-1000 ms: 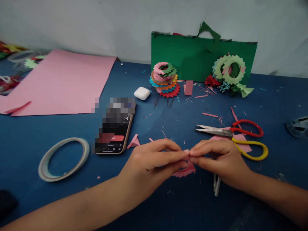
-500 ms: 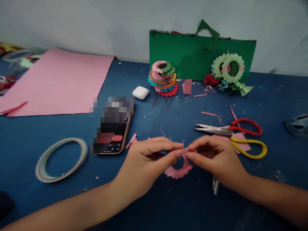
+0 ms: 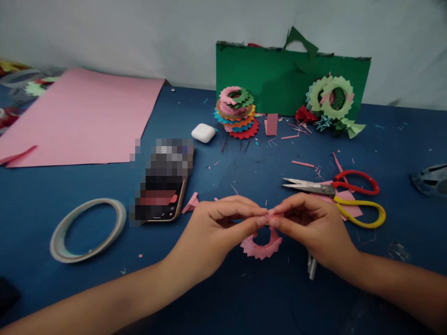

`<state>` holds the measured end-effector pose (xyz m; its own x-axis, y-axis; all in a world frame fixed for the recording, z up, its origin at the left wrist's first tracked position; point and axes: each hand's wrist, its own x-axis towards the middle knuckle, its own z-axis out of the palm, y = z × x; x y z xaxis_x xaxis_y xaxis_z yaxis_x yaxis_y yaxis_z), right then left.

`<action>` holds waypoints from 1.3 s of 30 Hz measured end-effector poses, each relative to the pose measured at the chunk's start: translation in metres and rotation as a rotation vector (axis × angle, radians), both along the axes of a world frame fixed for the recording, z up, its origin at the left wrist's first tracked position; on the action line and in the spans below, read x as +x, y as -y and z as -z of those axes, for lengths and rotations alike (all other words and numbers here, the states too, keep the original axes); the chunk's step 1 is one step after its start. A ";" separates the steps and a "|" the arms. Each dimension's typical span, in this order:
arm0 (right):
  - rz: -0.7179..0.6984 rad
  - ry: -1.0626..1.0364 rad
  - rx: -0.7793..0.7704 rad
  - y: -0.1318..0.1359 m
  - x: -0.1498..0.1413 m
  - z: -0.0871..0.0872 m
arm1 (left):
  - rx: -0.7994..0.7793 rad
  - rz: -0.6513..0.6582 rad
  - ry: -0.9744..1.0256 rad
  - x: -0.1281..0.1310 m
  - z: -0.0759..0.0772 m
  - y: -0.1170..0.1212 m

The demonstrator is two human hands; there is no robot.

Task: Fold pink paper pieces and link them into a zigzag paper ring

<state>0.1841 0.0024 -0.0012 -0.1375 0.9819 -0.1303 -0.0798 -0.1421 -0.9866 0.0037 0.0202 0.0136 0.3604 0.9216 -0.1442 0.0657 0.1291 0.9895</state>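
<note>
Both hands meet over the blue table [image 3: 244, 302] and pinch the top of a small pink zigzag paper ring [image 3: 261, 247]. My left hand [image 3: 216, 230] grips the ring's upper edge from the left with thumb and fingers closed. From the right, my right hand [image 3: 309, 225] pinches the same spot. The ring hangs down between the hands, its serrated lower rim near the table.
Red and yellow handled scissors [image 3: 335, 195] lie just behind my right hand on pink scraps. A phone [image 3: 162, 186], tape roll [image 3: 87, 229], white earbud case [image 3: 203, 132], pink sheet [image 3: 80, 121], stacked paper rings [image 3: 237, 111] and green card [image 3: 289, 83] stand further back.
The pink piece, folded flat under the fingers a second ago, has opened into a round ring hanging below the pinch. Both hands stayed in about the same place.
</note>
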 end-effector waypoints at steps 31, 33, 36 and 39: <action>-0.103 0.159 0.086 -0.006 0.009 -0.009 | -0.073 -0.101 -0.009 0.002 0.004 0.003; -0.103 0.130 0.079 -0.005 0.008 -0.008 | -0.072 -0.100 -0.015 0.003 0.004 0.004; -0.072 0.109 0.096 -0.004 0.008 -0.006 | -0.071 -0.115 -0.009 0.004 0.004 0.005; -0.075 0.125 0.119 -0.005 0.008 -0.004 | -0.051 -0.123 -0.014 0.005 0.004 0.007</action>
